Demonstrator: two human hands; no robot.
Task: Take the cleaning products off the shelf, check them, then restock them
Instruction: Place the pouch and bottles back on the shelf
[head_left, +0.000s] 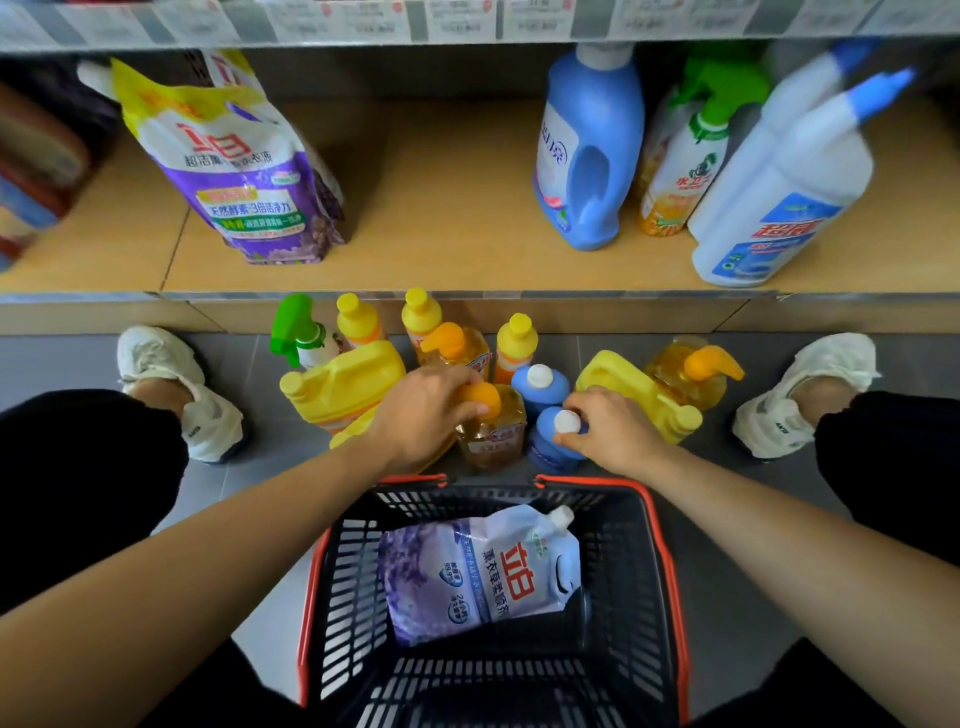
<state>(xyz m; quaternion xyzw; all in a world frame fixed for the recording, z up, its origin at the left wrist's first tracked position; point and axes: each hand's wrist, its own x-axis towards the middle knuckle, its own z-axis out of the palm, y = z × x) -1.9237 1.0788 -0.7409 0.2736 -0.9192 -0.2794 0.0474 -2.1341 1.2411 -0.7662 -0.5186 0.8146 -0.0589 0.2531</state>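
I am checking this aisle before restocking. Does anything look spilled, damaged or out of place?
No spill or damage shows. The bottles sit crowded on the floor in front of the shelf, not on it, and one pouch lies flat in the basket.

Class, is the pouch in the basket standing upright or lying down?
Lying down: the pouch rests on its back in the basket, printed face up.

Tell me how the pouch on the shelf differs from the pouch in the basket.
The shelf pouch stands upright; the basket pouch lies flat. The shelf pouch is yellow and purple; the basket pouch is pale blue and lavender. Both are soft bags with red lettering.
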